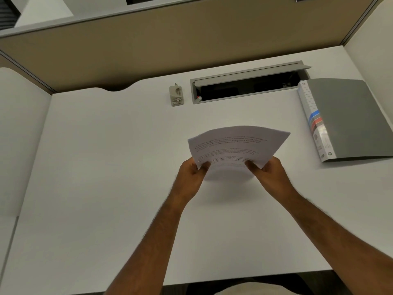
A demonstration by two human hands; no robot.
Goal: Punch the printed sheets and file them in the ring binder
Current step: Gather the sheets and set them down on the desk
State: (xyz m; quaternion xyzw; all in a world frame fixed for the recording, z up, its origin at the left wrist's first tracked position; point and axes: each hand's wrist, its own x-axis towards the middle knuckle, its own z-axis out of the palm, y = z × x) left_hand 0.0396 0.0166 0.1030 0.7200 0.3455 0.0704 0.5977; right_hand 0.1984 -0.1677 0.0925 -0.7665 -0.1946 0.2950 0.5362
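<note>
A small stack of printed sheets (236, 143) is held above the middle of the white desk, bowed upward and tilted away from me. My left hand (191, 177) grips its near left corner and my right hand (270, 173) grips its near right corner. A small grey hole punch (176, 96) stands at the back of the desk, well beyond my hands and to the left. The grey ring binder (348, 118) lies closed and flat at the right side of the desk, its labelled spine facing left.
An open cable tray slot (248, 84) with a raised grey lid is set into the white desk (106, 167) at the back, between punch and binder. Beige partition walls (148, 50) enclose the back and both sides. The desk's front edge runs just below my forearms.
</note>
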